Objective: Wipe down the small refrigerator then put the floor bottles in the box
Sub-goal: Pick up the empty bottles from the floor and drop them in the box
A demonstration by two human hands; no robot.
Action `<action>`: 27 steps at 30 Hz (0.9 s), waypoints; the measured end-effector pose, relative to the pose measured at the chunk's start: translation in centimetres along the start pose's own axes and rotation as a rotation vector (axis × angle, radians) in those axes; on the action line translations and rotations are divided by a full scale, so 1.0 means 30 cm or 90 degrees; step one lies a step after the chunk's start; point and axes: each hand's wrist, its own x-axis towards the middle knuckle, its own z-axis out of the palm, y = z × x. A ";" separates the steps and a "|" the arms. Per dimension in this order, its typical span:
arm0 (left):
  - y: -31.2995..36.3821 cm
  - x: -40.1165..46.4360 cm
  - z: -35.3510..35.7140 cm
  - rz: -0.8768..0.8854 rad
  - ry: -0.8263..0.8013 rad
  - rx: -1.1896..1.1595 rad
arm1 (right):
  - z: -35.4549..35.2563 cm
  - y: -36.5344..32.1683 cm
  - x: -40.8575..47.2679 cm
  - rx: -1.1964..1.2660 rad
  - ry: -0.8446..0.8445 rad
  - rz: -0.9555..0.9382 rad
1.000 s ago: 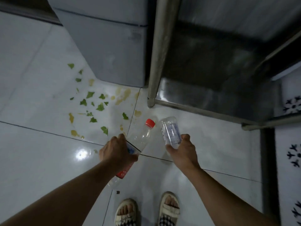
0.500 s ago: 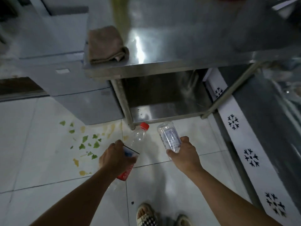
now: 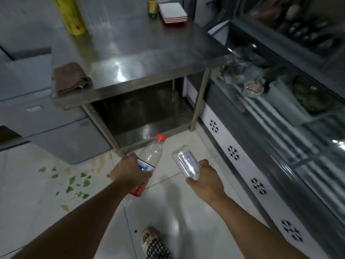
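Frame centre: left hand (image 3: 128,172) wrapped round red-capped bottle (image 3: 149,161), cap up. Right hand (image 3: 205,179) grips clear bottle (image 3: 185,162) w/ fingers closed. Brown cloth (image 3: 70,78) on steel table (image 3: 141,58), upper left.

Head camera looks down, forward over both hands (image 3: 168,174).

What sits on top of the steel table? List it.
On the steel table: a folded brown cloth, a yellow roll, a small bottle, stacked white plates. Its far edge is out of frame.

Open floor (image 3: 186,212) between steel table (image 3: 140,58) and display case (image 3: 280,113).
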 end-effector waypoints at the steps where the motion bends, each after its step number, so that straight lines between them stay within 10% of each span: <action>1: 0.036 -0.040 -0.001 0.011 0.005 0.012 | -0.034 0.029 -0.037 0.003 0.011 0.000; 27: 0.389 -1.059 0.148 0.514 -0.071 0.193 | -0.253 0.544 -1.371 0.087 0.374 0.344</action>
